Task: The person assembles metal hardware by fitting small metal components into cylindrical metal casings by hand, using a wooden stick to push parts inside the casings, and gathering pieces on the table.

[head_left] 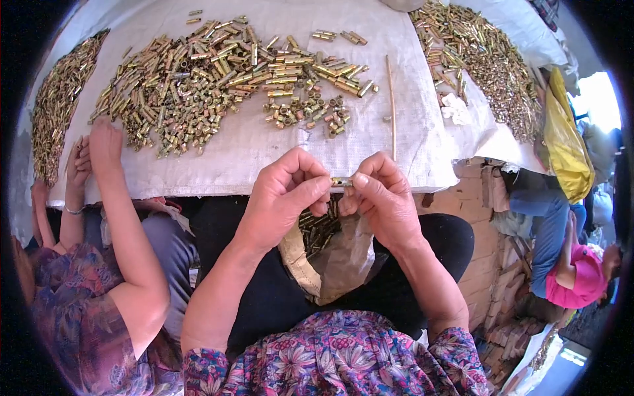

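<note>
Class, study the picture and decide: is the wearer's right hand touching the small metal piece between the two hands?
Touching. The head view shows the right hand with its thumb tip against the near end of the small metal piece, no gap between them.

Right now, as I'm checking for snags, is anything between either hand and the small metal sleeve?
Nothing visible: the left hand and right hand pinch the small metal sleeve at opposite ends; the bag lies below them.

- I look down from the head, near the bare left hand (pixel 284 189) and bare right hand (pixel 386 198).
- I face the white woven-cloth-covered table (pixel 422 135), across its near edge.
</note>
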The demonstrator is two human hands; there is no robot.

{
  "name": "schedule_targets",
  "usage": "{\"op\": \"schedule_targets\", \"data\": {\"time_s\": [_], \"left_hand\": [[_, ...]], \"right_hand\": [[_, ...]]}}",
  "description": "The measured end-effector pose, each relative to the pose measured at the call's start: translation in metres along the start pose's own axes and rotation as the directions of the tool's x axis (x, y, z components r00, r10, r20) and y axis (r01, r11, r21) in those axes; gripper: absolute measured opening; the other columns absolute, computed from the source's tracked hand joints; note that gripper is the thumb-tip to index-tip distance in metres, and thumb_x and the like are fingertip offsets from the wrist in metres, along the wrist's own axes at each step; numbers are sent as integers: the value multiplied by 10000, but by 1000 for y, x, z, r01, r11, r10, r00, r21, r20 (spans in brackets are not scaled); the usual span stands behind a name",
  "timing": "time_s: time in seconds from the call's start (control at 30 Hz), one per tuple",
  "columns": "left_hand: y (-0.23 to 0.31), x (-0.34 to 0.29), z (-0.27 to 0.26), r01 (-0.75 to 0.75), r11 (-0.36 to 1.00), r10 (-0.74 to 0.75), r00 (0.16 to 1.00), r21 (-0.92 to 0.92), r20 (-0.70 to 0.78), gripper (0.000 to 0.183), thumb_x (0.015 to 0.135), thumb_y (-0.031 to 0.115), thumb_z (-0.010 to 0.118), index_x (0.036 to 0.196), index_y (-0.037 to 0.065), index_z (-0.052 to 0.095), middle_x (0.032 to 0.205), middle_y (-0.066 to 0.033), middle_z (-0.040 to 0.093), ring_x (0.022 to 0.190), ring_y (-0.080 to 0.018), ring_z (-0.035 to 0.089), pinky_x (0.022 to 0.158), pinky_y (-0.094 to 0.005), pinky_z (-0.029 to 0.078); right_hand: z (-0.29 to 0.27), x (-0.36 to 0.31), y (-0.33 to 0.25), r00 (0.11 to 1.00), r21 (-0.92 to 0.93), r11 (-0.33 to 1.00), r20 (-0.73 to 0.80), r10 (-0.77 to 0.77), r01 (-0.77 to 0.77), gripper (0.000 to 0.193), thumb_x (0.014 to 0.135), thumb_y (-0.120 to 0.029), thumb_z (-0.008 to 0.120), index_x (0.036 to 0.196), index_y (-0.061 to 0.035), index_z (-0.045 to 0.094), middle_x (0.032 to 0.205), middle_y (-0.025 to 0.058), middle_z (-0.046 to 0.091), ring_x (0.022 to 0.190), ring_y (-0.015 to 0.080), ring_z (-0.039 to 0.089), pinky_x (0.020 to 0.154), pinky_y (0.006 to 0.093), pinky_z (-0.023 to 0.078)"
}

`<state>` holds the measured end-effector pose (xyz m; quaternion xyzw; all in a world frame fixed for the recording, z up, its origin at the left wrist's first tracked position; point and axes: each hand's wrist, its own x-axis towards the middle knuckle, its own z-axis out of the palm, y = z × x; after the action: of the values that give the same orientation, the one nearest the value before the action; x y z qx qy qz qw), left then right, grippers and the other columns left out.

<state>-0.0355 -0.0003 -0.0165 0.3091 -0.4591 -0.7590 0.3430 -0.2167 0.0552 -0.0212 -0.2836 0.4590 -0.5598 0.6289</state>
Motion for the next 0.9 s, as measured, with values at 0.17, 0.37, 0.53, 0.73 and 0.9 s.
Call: {"op": "schedule_targets", "data": {"time_s": [0.17, 0.37, 0.53, 0.73, 0.9], "left_hand": [[-4, -3, -1, 69, 986, -50, 991, -152, 126, 150, 907, 121, 617, 1007, 38, 542, 806, -20, 589, 640, -70, 557, 574, -204, 472], [-4, -7, 3, 107, 963, -25, 950, -248, 311, 154, 902, 110, 609, 1029, 34, 566, 805, -27, 594, 638, -76, 558, 585, -210, 466], [-6, -8, 0, 110, 968, -38, 953, -227, 301, 135, 903, 102, 605, 1015, 32, 576, 800, -30, 596, 639, -84, 562, 574, -216, 456], [-4, -10, 4, 133, 956, -46, 947, -261, 317, 105, 900, 97, 601, 974, 31, 567, 754, -40, 590, 607, -99, 561, 548, -226, 452], [1, -7, -2, 108, 978, -64, 971, -181, 231, 88, 917, 102, 595, 978, 42, 579, 714, -6, 565, 604, -62, 534, 543, -209, 432]], "right_hand": [[-1, -5, 1, 976, 259, 958, 204, 71, -124, 132, 920, -140, 598, 897, -60, 496, 708, 60, 570, 581, 155, 555, 566, 322, 456], [7, -17, -1, 967, 344, 923, 239, 89, -171, 150, 925, -159, 595, 912, -56, 487, 751, 71, 576, 595, 157, 553, 565, 318, 460], [7, -24, 0, 989, 86, 996, 143, -38, 26, 135, 940, -162, 571, 918, -62, 483, 767, 75, 578, 615, 157, 556, 575, 315, 468], [14, -29, -7, 975, 268, 951, 198, 103, -155, 135, 944, -145, 558, 912, -45, 472, 775, 68, 580, 627, 150, 560, 596, 296, 476], [-3, -8, -12, 979, -179, 983, 189, 70, -35, 188, 927, -201, 590, 887, -24, 543, 802, 78, 613, 686, 145, 581, 644, 285, 474]]}}
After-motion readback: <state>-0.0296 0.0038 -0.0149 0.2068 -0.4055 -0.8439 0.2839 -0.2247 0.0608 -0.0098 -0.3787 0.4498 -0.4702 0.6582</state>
